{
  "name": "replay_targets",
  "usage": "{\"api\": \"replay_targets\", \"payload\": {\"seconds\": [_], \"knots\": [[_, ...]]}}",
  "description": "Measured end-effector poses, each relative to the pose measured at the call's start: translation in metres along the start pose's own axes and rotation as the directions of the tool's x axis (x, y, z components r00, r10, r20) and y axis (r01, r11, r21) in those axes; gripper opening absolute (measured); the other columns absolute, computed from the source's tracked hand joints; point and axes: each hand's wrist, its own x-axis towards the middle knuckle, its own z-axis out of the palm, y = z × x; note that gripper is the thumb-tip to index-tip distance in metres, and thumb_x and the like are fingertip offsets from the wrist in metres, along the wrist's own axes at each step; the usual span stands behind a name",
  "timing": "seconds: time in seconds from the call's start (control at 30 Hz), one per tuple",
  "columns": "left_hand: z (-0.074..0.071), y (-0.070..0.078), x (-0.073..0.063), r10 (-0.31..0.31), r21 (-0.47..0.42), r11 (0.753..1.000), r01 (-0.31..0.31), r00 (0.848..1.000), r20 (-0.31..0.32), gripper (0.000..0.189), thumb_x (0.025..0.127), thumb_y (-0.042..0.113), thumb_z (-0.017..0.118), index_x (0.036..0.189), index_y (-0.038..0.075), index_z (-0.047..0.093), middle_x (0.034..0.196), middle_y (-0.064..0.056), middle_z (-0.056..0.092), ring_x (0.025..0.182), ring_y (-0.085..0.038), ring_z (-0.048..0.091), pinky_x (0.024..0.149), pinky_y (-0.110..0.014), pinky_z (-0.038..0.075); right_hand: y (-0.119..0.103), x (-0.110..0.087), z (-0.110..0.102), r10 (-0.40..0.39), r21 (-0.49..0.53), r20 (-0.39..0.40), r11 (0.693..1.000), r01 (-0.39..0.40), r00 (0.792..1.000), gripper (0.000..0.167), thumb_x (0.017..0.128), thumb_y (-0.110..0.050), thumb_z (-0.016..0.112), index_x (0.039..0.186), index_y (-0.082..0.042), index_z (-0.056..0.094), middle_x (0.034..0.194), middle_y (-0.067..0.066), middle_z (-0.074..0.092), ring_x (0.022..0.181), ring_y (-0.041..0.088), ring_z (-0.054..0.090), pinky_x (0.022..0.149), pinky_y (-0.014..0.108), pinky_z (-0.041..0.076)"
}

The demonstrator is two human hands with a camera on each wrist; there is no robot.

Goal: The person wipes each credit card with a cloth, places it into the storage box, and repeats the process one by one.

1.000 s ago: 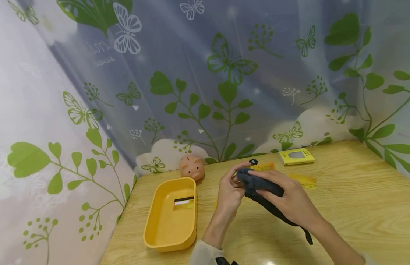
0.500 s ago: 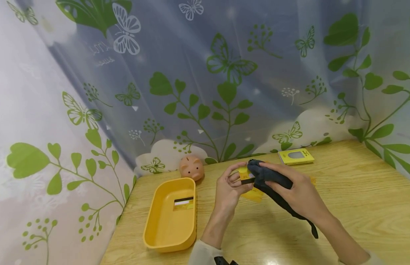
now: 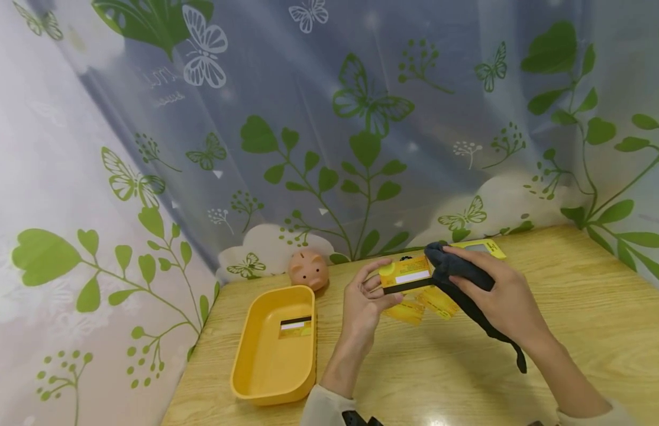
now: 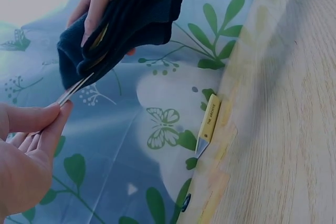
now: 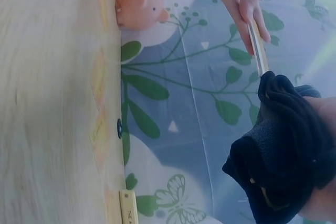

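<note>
My left hand (image 3: pixel 361 307) pinches a yellow card (image 3: pixel 407 276) with a black stripe and a white strip between thumb and fingers. The card's right end is at the mouth of a dark navy cloth pouch (image 3: pixel 462 275), gripped by my right hand (image 3: pixel 507 296). A dark strap hangs from the pouch. In the left wrist view, the card (image 4: pixel 76 88) shows edge-on, perhaps in more than one layer, and a bit of yellow shows inside the pouch's folds (image 4: pixel 126 19). More yellow cards (image 3: pixel 405 312) lie on the table beneath the hands.
A yellow tray (image 3: pixel 244 349) stands at the left, with a striped card (image 3: pixel 296 328) inside. Behind it sits a pink piggy bank (image 3: pixel 308 271). A yellow box (image 3: pixel 491 247), partly hidden by the right hand, and a small black round object (image 3: pixel 406 258) are near the curtain.
The right hand and pouch have moved right, away from the left hand. The striped card has come into view between them, held by the left fingers; more of the table cards shows.
</note>
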Motion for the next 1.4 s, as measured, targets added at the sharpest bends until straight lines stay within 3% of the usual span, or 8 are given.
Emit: {"api": "replay_targets", "payload": {"seconds": [0.23,0.5,0.7,0.87,0.97,1.1,1.23,1.4], "knots": [[0.000,-0.002,0.001,-0.014,-0.016,1.000,0.014,1.000,-0.024,0.061,0.083,-0.019,0.072,0.133,0.016,0.068,0.121,-0.016,0.074,0.102,-0.030,0.075,0.077,-0.030,0.061,0.001,0.001,-0.009,0.054,0.004,-0.021,0.999,-0.054,0.998,0.061,0.092,-0.006,0.079,0.146,-0.029,0.063,0.132,0.011,0.069,0.100,0.037,0.071,0.071,0.010,0.052],[0.000,-0.001,0.002,-0.007,-0.016,1.000,0.007,1.000,-0.017,0.062,0.083,-0.020,0.072,0.134,0.016,0.068,0.122,-0.020,0.073,0.101,-0.030,0.075,0.077,-0.030,0.061,-0.014,0.002,0.001,-0.054,0.051,-0.004,0.997,0.054,0.999,0.066,0.086,0.003,0.082,0.143,-0.026,0.065,0.128,0.003,0.070,0.104,0.008,0.068,0.078,0.010,0.054],[0.002,-0.001,0.001,-0.009,-0.015,1.000,0.009,1.000,0.012,0.061,0.084,-0.020,0.072,0.134,0.015,0.068,0.118,-0.019,0.074,0.100,-0.030,0.076,0.079,-0.032,0.062,-0.025,-0.004,0.016,-0.084,0.097,0.062,0.992,0.078,0.995,0.067,0.087,0.001,0.081,0.144,-0.027,0.064,0.135,0.000,0.068,0.115,0.014,0.067,0.087,0.012,0.053],[0.004,-0.002,0.000,0.009,-0.036,0.999,-0.007,0.999,0.042,0.060,0.085,-0.026,0.062,0.135,0.009,0.067,0.115,-0.014,0.076,0.090,-0.019,0.075,0.074,-0.027,0.060,-0.032,-0.009,0.027,-0.118,0.141,0.115,0.985,0.101,0.986,0.066,0.087,0.000,0.082,0.144,-0.027,0.063,0.130,-0.005,0.068,0.113,0.012,0.065,0.086,0.020,0.056],[0.004,-0.003,0.000,0.030,0.003,1.000,-0.030,0.998,0.053,0.065,0.083,-0.030,0.054,0.134,0.008,0.068,0.099,-0.004,0.077,0.066,-0.005,0.058,0.060,-0.018,0.047,-0.035,-0.011,0.032,-0.128,0.150,0.141,0.983,0.106,0.982,0.066,0.087,-0.002,0.082,0.144,-0.029,0.063,0.133,-0.008,0.067,0.115,0.012,0.065,0.088,0.023,0.056],[0.004,-0.005,-0.001,0.055,0.094,0.994,-0.061,0.996,0.067,0.068,0.084,-0.030,0.048,0.133,0.011,0.069,0.070,0.008,0.056,0.051,-0.007,0.026,0.050,-0.020,0.028,-0.037,-0.014,0.036,-0.130,0.157,0.166,0.982,0.104,0.978,0.065,0.087,-0.004,0.082,0.143,-0.031,0.063,0.135,-0.011,0.066,0.118,0.013,0.064,0.091,0.028,0.057],[0.003,-0.007,-0.001,0.066,0.119,0.990,-0.074,0.995,0.071,0.071,0.082,-0.031,0.045,0.134,0.011,0.069,0.066,0.008,0.045,0.049,-0.009,0.022,0.048,-0.021,0.025,-0.038,-0.014,0.037,-0.130,0.163,0.171,0.981,0.102,0.977,0.062,0.089,-0.005,0.081,0.144,-0.029,0.063,0.135,-0.007,0.066,0.117,0.016,0.066,0.091,0.031,0.058],[0.002,-0.007,-0.001,0.072,0.091,0.993,-0.078,0.995,0.073,0.079,0.073,-0.034,0.039,0.134,0.008,0.069,0.076,0.008,0.063,0.052,-0.009,0.022,0.047,-0.021,0.021,-0.037,-0.014,0.036,-0.107,0.139,0.170,0.987,0.084,0.980,0.059,0.090,-0.007,0.080,0.143,-0.029,0.064,0.133,-0.005,0.068,0.114,0.020,0.068,0.088,0.033,0.059]]}}
